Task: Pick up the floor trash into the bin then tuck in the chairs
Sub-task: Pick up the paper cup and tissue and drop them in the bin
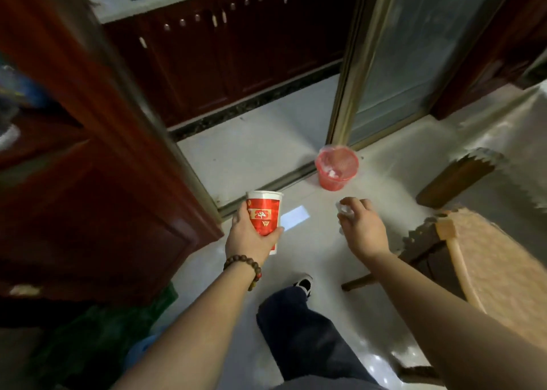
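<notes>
My left hand [248, 237] grips a red-and-white paper cup [264, 216], held upright above the floor. My right hand [362, 227] holds a small crumpled clear wrapper [344, 210] in its curled fingers. Ahead on the floor stands a small red bin [336, 167] with a clear liner and some white scraps inside. It sits beside the sliding-door track, farther away than both hands. A wooden chair [485, 259] with a padded orange seat is at my right, pulled out from the table.
A dark red wooden cabinet [97, 182] fills the left side. A glass sliding door with a brass frame [349, 73] stands behind the bin. A covered table edge [503, 129] lies at the right. My leg and shoe [305, 284] are on the pale tiled floor.
</notes>
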{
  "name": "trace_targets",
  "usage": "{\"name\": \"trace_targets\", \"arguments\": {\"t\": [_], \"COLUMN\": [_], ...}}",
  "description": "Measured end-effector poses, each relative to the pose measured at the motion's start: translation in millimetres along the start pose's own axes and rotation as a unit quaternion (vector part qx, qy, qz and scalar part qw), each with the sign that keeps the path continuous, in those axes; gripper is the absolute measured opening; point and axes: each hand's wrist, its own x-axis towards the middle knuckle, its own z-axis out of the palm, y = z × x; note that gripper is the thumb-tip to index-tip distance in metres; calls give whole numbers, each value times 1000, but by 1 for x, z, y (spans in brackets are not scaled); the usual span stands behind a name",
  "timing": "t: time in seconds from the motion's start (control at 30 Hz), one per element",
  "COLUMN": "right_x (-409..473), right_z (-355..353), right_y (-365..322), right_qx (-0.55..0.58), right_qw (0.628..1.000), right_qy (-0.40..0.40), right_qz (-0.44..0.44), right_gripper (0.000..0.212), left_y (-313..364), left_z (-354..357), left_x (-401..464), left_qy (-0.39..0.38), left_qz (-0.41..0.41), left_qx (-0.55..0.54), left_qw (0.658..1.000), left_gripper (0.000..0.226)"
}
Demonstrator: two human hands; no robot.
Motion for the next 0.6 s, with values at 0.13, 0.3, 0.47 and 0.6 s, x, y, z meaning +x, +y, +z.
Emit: {"name": "trace_targets", "arguments": {"t": [0.13, 0.3, 0.47, 0.6], "right_x": [89, 169, 221, 267], "right_z": [-1, -13, -17, -7], "right_y": [16, 32, 54, 71], "right_qx": [11, 18, 19, 15], "right_qw": [998, 991, 980, 967], "right_qy": [30, 67, 97, 103], "right_qz": [57, 114, 173, 231], "right_gripper": [25, 25, 24, 27], "left_y": [49, 106, 143, 159], "left_z": [32, 73, 115, 156], "left_x": [100, 192, 259, 317], "left_qy": [-38, -94, -152, -212], "left_qz": [32, 73, 84, 90], "left_qx": [22, 32, 53, 84], "left_qw": [999, 992, 983, 969], "left_gripper": [99, 97, 97, 99]}}
